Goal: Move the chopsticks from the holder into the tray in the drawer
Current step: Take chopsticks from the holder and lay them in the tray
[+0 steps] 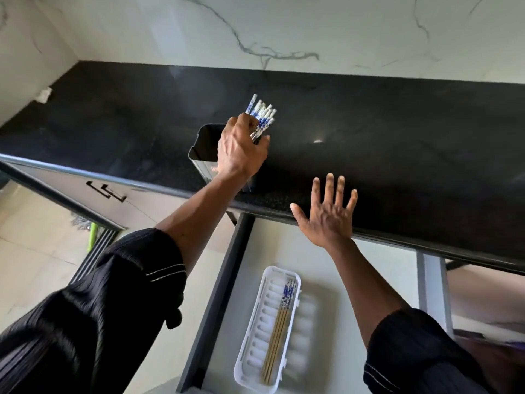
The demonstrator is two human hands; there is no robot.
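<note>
A dark metal holder (205,144) stands near the front edge of the black counter. My left hand (241,149) is over its mouth, closed around a bunch of chopsticks (262,115) with blue-and-white patterned tops that stick up past my fingers. My right hand (329,212) hovers with fingers spread over the counter's front edge, holding nothing. Below, the drawer (227,280) is pulled out. A white slotted tray (255,331) lies in it, with a few chopsticks (279,322) lying lengthwise along it.
The black counter (397,143) runs along a white marble wall. A crumpled white scrap (45,95) lies at the counter's far left corner. Cabinet doors with dark handles (106,191) sit left of the drawer. A tiled floor shows below left.
</note>
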